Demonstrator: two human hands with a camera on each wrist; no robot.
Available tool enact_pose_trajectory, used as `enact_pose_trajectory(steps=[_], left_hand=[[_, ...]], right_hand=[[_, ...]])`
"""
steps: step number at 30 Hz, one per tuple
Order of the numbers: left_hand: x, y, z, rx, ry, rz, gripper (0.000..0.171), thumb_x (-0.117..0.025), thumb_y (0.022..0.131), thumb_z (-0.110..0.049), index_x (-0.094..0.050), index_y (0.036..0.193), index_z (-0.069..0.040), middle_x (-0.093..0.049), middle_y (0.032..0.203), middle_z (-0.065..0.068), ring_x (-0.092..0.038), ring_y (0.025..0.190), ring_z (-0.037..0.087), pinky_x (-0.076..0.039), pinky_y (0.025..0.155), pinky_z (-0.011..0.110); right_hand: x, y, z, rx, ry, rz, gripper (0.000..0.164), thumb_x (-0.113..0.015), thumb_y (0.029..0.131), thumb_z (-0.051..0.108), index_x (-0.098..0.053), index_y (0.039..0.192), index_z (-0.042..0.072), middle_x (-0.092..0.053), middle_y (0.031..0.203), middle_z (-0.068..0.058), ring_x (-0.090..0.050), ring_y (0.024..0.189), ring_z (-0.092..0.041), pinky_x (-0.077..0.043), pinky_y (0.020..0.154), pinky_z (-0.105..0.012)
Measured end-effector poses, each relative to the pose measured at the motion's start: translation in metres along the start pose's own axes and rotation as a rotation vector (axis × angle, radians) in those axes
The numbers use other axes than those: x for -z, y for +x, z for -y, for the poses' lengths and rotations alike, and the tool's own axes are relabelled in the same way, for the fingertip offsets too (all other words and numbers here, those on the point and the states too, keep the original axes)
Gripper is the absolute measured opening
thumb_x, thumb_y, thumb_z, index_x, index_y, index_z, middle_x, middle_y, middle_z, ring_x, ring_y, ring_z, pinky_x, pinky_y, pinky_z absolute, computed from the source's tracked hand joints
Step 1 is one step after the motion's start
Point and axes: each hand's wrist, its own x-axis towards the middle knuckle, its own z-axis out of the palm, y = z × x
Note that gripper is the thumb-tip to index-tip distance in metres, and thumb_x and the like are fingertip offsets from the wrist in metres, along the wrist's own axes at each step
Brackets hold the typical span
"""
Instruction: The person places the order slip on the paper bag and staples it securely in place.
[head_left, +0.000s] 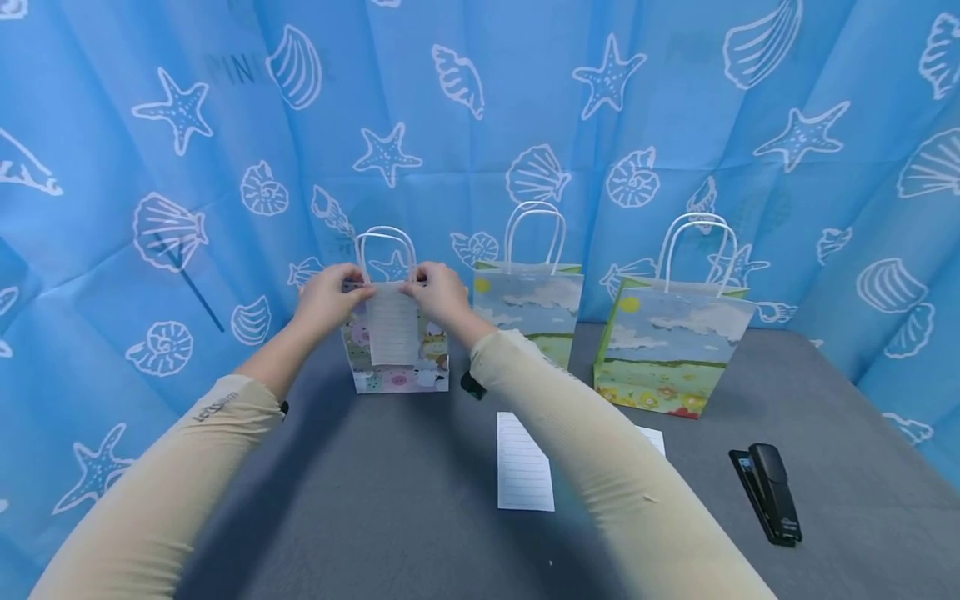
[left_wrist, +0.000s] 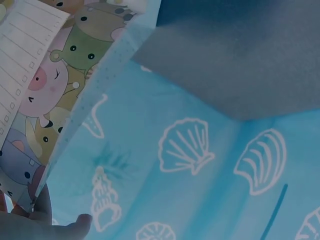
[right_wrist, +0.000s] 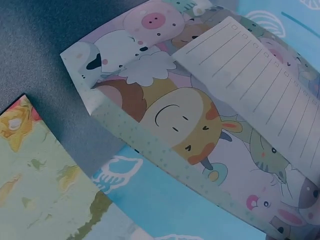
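Note:
A lined checklist sheet (head_left: 393, 329) hangs flat against the front of an animal-print paper gift bag (head_left: 401, 382), which stands upright at the back left. At the sheet's top left corner, my left hand (head_left: 333, 292) pinches the sheet at the bag's rim. My right hand (head_left: 442, 293) does the same at the top right corner, beside the white twisted handles. The left wrist view shows fingers (left_wrist: 44, 212) at the bag's upper edge. Out of sight in the right wrist view is the right hand; the bag's front and the sheet's checkboxes (right_wrist: 280, 70) appear there.
Two landscape-print gift bags (head_left: 555, 321) (head_left: 667, 350) stand to the right. Another lined sheet (head_left: 522, 467) lies on the grey table (head_left: 360, 500), and a white paper (head_left: 654, 438) is partly hidden by the right sleeve. A black stapler (head_left: 767, 493) lies at the right. Behind hangs a blue curtain (head_left: 480, 125).

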Motion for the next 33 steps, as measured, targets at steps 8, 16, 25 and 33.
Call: enact_pose_trajectory(steps=[8,16,25,33], left_hand=[[-0.004,0.0,-0.003,0.039,-0.06,0.048,0.025,-0.057,0.1,-0.019,-0.06,0.109,0.004,-0.054,0.108,0.02,-0.054,0.097,0.033,-0.049,0.078,0.045],[-0.003,-0.001,-0.003,0.032,-0.066,0.045,0.023,-0.056,0.101,-0.017,-0.06,0.1,0.005,-0.052,0.098,0.018,-0.051,0.088,0.03,-0.045,0.072,0.041],[-0.004,0.001,-0.005,0.065,-0.09,0.045,0.022,-0.055,0.101,-0.017,-0.06,0.097,0.004,-0.052,0.095,0.017,-0.049,0.084,0.028,-0.042,0.069,0.038],[-0.005,0.003,0.001,0.085,-0.102,0.051,0.023,-0.054,0.102,-0.018,-0.059,0.097,0.004,-0.052,0.093,0.017,-0.048,0.081,0.026,-0.042,0.068,0.037]], right_hand=[[0.001,-0.003,0.0,-0.014,0.059,-0.001,0.024,-0.061,0.097,0.025,-0.054,0.081,0.009,-0.058,0.081,-0.002,-0.05,0.072,-0.017,-0.037,0.069,-0.032],[0.001,-0.006,0.002,-0.017,0.09,-0.025,0.023,-0.062,0.097,0.023,-0.054,0.08,0.009,-0.059,0.083,-0.002,-0.051,0.074,-0.016,-0.038,0.065,-0.029],[0.001,-0.007,-0.001,-0.001,0.154,-0.057,0.013,-0.065,0.095,0.02,-0.062,0.095,0.007,-0.062,0.096,-0.004,-0.059,0.088,-0.017,-0.049,0.074,-0.03],[0.009,-0.015,-0.003,0.079,0.195,-0.137,0.033,-0.066,0.094,0.013,-0.058,0.123,0.0,-0.056,0.121,-0.015,-0.058,0.107,-0.025,-0.05,0.086,-0.031]])
